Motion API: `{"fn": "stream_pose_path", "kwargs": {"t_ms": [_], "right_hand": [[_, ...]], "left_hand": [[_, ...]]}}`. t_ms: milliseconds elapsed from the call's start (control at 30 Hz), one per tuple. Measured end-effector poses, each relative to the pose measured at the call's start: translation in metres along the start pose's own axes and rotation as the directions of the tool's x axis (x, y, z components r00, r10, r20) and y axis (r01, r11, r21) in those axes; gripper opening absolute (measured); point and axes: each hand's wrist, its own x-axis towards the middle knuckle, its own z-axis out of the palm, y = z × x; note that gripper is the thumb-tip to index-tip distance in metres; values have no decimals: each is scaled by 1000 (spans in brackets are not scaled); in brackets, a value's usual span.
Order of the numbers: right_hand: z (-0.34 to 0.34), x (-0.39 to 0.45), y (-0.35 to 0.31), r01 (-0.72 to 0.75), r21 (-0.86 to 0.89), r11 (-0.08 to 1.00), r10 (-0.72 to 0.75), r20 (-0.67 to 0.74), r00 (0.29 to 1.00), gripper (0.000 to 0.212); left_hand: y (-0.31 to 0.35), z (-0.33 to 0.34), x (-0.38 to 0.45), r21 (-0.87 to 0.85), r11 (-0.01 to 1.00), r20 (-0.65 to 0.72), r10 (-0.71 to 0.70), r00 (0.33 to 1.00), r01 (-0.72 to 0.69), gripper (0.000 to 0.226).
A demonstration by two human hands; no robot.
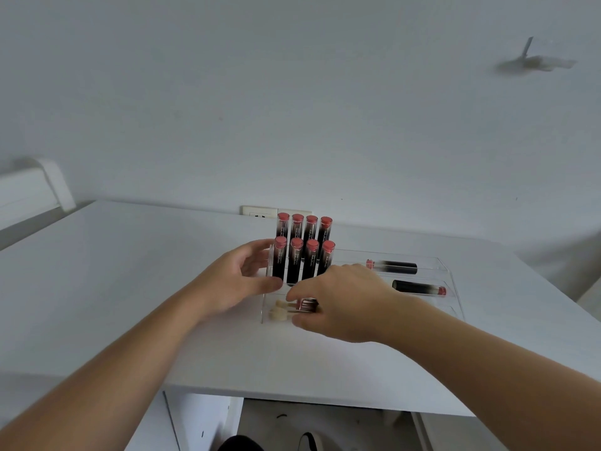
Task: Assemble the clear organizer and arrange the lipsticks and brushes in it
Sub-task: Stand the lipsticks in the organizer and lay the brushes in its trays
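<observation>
A clear organizer (450, 281) stands on the white table (130, 275). Several black lipsticks with pink caps (304, 252) stand upright in two rows in its left part. Two more lipsticks lie flat in its right trays, one at the back (395, 267) and one nearer (419, 287). Small brushes with beige sponge tips (280, 310) lie in the front left tray. My left hand (240, 281) holds the organizer's left side, thumb at its front. My right hand (344, 304) pinches the brushes' handle ends over the front tray.
A wall socket (260, 212) sits behind the lipsticks at the table's far edge. The table's front edge runs just below my forearms, with a drawer unit (201, 421) and floor under it. A white ledge (35, 187) juts out at the far left.
</observation>
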Motion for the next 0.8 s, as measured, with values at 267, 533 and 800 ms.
{"fn": "stream_pose_path", "kwargs": {"t_ms": [267, 533, 800], "right_hand": [[-6, 7, -14, 22, -187, 982, 2, 125, 992, 37], [-9, 7, -8, -16, -209, 978, 56, 187, 981, 34], [-11, 7, -6, -74, -96, 993, 96, 240, 966, 33]], "left_hand": [[1, 1, 0, -6, 1000, -1, 1, 1000, -1, 67], [1, 0, 0, -11, 1000, -11, 5, 1000, -5, 69], [5, 2, -1, -15, 1000, -5, -1, 1000, 1, 65]]}}
